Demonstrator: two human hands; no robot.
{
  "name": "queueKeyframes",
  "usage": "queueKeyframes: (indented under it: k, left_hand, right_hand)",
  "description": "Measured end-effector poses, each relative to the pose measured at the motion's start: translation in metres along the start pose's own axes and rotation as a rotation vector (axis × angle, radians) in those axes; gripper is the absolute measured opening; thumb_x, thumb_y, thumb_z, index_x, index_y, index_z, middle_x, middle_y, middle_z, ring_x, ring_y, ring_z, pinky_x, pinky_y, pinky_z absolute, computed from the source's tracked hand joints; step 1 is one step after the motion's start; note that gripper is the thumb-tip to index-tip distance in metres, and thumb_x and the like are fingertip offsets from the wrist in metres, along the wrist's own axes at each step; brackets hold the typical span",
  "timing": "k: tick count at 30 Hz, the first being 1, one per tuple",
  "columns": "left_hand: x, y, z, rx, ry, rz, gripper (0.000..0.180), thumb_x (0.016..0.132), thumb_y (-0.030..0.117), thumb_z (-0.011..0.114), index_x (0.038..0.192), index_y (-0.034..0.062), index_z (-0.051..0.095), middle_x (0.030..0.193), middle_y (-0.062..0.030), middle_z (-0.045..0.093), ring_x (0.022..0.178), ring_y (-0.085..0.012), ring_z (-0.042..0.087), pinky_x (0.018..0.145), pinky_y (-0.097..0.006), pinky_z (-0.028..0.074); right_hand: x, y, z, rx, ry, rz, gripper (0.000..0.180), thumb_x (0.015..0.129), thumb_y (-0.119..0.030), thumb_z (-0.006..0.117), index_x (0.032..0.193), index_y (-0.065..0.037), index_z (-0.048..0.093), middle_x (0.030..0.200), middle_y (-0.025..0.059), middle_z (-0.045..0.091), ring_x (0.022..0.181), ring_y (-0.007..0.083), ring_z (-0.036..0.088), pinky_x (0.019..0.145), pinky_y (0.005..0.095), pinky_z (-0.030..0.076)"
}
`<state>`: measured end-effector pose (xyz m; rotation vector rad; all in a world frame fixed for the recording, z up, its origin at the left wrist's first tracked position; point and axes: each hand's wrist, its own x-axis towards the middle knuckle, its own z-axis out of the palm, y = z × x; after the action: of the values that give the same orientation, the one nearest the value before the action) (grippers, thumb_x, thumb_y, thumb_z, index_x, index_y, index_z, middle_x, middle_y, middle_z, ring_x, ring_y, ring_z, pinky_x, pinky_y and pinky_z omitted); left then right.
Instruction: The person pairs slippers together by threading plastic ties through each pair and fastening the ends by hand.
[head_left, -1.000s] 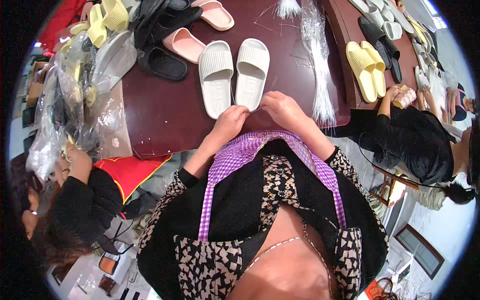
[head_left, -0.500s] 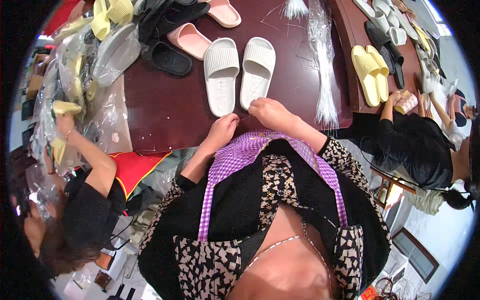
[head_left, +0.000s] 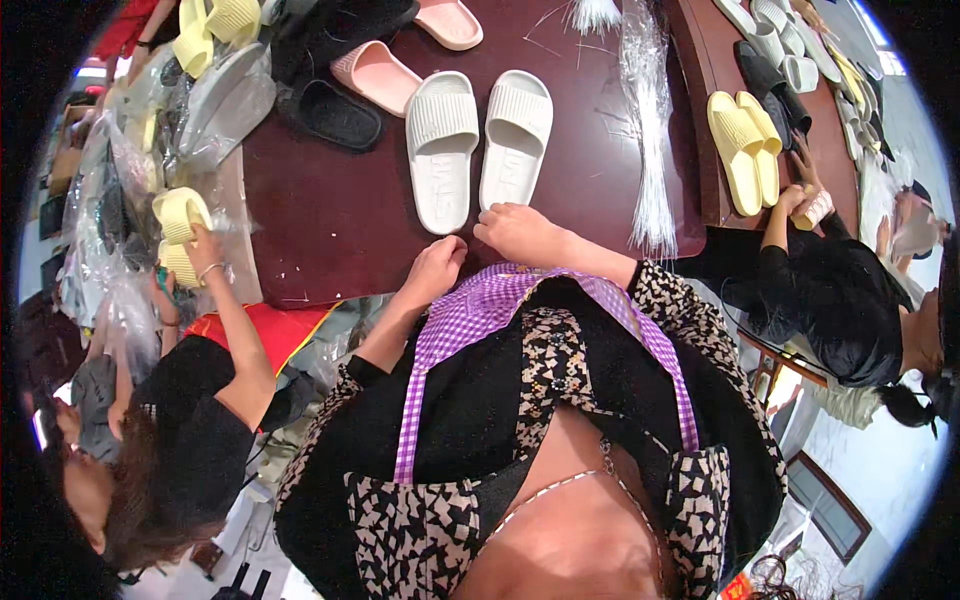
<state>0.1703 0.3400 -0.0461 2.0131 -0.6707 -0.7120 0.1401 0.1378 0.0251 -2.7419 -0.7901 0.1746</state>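
Observation:
Side by side in front of me lie two white slide slippers, a left one (head_left: pixel 443 190) and a right one (head_left: pixel 512 172), toes pointing away. My left hand (head_left: pixel 436 270) is closed in a pinch just below the heel of the left slipper, over the table's near edge. Close by, my right hand (head_left: pixel 518 236) has its fingers curled together at the heel of the right slipper. Whatever the fingers of both hands hold is hidden or too thin to make out. Below the hands hangs my purple checked apron (head_left: pixel 462 305).
A bundle of thin white strands (head_left: pixel 652 200) lies to the right on the dark red table (head_left: pixel 330 220). Pink (head_left: pixel 377 77) and black slippers (head_left: pixel 338 116) lie beyond. Yellow slippers (head_left: pixel 740 155) rest farther right. At left, a co-worker's hand (head_left: pixel 206 246) holds yellow slippers.
My right hand has shifted left along the slipper heels, and my left hand has moved slightly left and down. The left co-worker's hand has brought yellow slippers closer to the table.

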Motion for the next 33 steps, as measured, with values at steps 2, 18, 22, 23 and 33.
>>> queueKeyframes:
  k: [2,18,22,23,33]
  left_hand:
    - [-0.003,-0.003,-0.001,0.017,-0.014,-0.028,0.016,0.085,0.012,0.051,0.093,0.0001,0.056,0.088,-0.0212,0.061,0.085,-0.0381,0.058,0.072,-0.043,0.046]
    - [0.057,0.022,-0.008,0.245,0.181,0.223,0.01,0.085,0.011,0.052,0.087,0.0021,0.054,0.078,-0.0208,0.06,0.076,-0.0383,0.059,0.065,-0.047,0.047]
    - [0.057,0.021,-0.009,0.27,0.192,0.199,0.01,0.086,0.013,0.051,0.086,0.0032,0.053,0.073,-0.0199,0.06,0.072,-0.0388,0.059,0.062,-0.049,0.046]
    - [0.055,0.018,-0.008,0.277,0.188,0.19,0.01,0.086,0.013,0.051,0.087,0.0034,0.053,0.072,-0.0199,0.06,0.07,-0.039,0.059,0.061,-0.049,0.046]
    - [0.038,0.001,-0.004,0.297,0.164,0.164,0.01,0.087,0.014,0.05,0.088,0.0035,0.052,0.068,-0.0203,0.059,0.066,-0.0399,0.058,0.059,-0.049,0.046]
  right_hand:
    - [0.002,-0.001,0.0,-0.008,0.005,-0.015,0.01,0.075,-0.013,0.054,0.077,-0.007,0.061,0.079,0.0078,0.06,0.079,0.0236,0.061,0.071,0.0343,0.05]
    - [0.011,0.042,-0.008,-0.242,0.076,0.144,0.01,0.073,-0.014,0.055,0.075,-0.007,0.062,0.076,0.0092,0.061,0.077,0.0231,0.062,0.067,0.0331,0.051]
    - [0.004,0.034,-0.009,-0.189,0.073,0.184,0.01,0.073,-0.012,0.054,0.079,-0.007,0.06,0.077,0.0093,0.06,0.078,0.024,0.061,0.067,0.0336,0.051]
    - [0.002,0.03,-0.004,-0.156,0.041,0.195,0.01,0.073,-0.01,0.054,0.081,-0.007,0.059,0.079,0.0095,0.059,0.079,0.0248,0.061,0.068,0.034,0.05]
    - [-0.003,0.038,0.031,-0.079,0.054,0.218,0.007,0.074,-0.011,0.054,0.078,-0.007,0.058,0.077,0.009,0.059,0.078,0.0241,0.062,0.068,0.0354,0.051]
